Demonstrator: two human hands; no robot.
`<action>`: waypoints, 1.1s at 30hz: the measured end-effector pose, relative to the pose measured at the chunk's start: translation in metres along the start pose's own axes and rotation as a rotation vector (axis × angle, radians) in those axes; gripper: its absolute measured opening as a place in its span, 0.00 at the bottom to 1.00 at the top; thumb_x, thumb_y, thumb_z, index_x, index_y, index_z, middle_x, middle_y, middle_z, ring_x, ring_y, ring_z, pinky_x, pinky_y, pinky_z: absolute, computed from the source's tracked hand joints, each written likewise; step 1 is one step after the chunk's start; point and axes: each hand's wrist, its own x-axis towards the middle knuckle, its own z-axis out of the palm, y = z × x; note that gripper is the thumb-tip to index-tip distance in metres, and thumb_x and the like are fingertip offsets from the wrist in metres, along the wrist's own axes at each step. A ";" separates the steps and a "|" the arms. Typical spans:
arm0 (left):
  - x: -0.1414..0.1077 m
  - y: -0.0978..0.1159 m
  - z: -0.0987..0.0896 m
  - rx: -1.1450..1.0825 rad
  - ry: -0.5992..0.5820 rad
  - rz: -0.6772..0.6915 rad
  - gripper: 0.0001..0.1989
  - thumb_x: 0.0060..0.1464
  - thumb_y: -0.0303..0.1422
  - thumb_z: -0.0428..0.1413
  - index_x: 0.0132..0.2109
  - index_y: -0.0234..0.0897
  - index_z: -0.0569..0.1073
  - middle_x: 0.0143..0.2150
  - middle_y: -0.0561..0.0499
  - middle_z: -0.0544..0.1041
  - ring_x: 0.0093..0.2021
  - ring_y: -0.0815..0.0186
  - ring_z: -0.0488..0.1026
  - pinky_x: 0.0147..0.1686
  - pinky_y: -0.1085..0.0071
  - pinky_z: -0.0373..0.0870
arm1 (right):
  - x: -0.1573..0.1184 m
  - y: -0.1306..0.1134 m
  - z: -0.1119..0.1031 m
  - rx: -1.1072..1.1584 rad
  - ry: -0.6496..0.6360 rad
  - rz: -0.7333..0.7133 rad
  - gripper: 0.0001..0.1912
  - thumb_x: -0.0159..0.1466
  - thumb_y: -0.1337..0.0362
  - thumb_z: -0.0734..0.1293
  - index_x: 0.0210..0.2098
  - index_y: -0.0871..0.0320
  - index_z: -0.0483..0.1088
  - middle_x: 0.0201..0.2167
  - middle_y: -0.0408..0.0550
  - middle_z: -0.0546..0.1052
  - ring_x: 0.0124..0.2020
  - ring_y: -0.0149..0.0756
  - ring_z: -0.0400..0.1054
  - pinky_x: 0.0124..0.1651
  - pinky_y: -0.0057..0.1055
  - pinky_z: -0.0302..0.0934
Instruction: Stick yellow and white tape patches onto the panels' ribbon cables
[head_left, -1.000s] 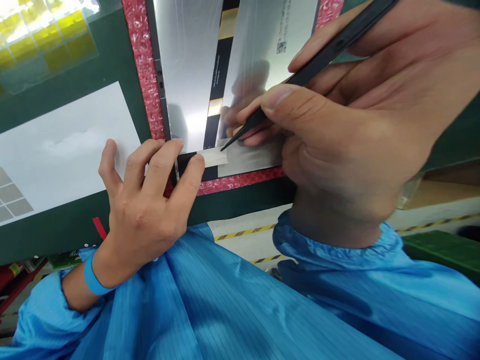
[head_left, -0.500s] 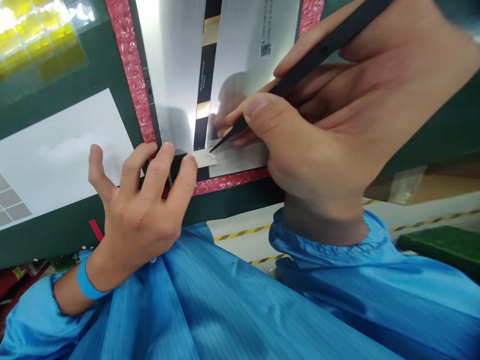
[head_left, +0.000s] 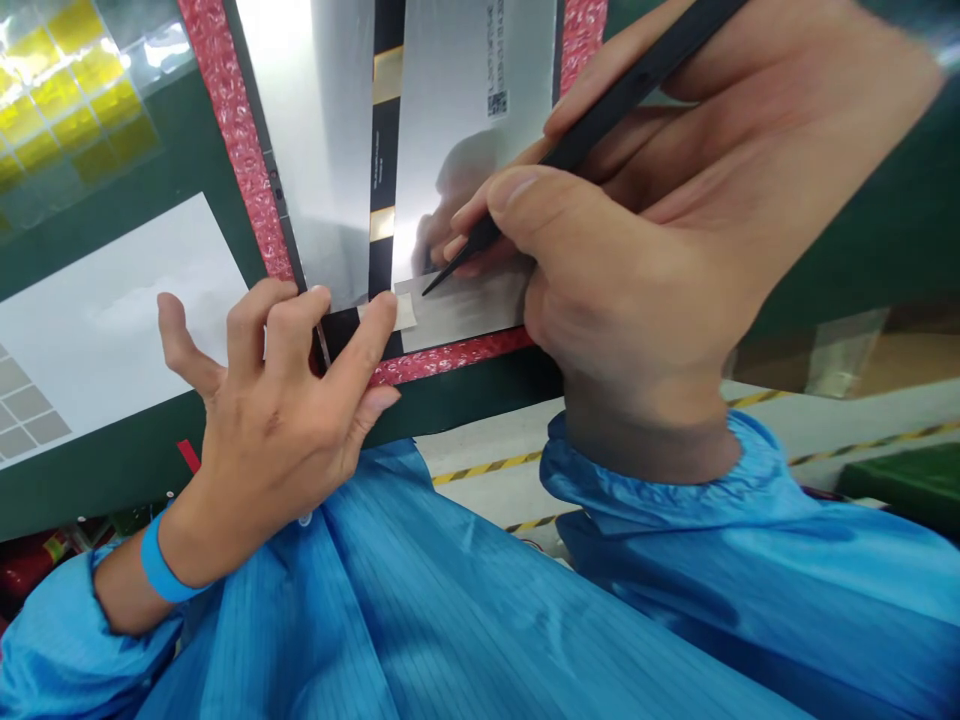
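Observation:
A silver flat panel (head_left: 457, 70) with a black strip (head_left: 384, 170) down it lies under my hands. My left hand (head_left: 274, 400) is open, its fingers spread over the panel's near left corner. The index fingertip presses on a small whitish piece of tape (head_left: 406, 311) that crosses the strip's near end. Pinched in my right hand (head_left: 660, 250) are black tweezers (head_left: 607, 120). Their tip points down just right of the tape, over a greyish band (head_left: 472, 305) along the panel's near edge; I cannot tell whether it touches.
Pink bubble wrap (head_left: 457, 357) borders the panel on a dark green mat (head_left: 480, 400). To the left lie a white sheet (head_left: 127, 300) with grey squares and a clear sheet of yellow squares (head_left: 71, 90). A small clear bag (head_left: 844, 355) is at the right.
My left index finger has moved right onto the tape, and its thumb now shows. The tweezers' tip has come off the tape's right end. The whole view has shifted slightly.

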 end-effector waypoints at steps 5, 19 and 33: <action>0.012 0.006 -0.006 0.048 -0.151 -0.007 0.32 0.65 0.45 0.63 0.72 0.58 0.67 0.73 0.42 0.67 0.75 0.32 0.57 0.72 0.22 0.27 | 0.002 0.008 0.001 0.059 0.019 -0.050 0.13 0.64 0.69 0.72 0.34 0.41 0.70 0.35 0.42 0.72 0.34 0.43 0.76 0.34 0.39 0.76; 0.011 -0.040 -0.014 0.055 -0.144 0.210 0.26 0.72 0.52 0.50 0.72 0.61 0.66 0.78 0.49 0.58 0.79 0.37 0.47 0.73 0.27 0.27 | 0.005 0.014 0.003 0.112 0.031 -0.039 0.14 0.62 0.73 0.68 0.32 0.45 0.63 0.28 0.42 0.67 0.33 0.42 0.77 0.28 0.36 0.75; 0.020 -0.056 -0.015 0.126 -0.132 0.572 0.23 0.73 0.47 0.50 0.70 0.53 0.68 0.74 0.43 0.61 0.76 0.38 0.54 0.72 0.27 0.43 | 0.010 0.021 0.005 0.194 0.007 -0.150 0.14 0.60 0.79 0.64 0.35 0.51 0.63 0.25 0.38 0.70 0.29 0.40 0.78 0.21 0.30 0.69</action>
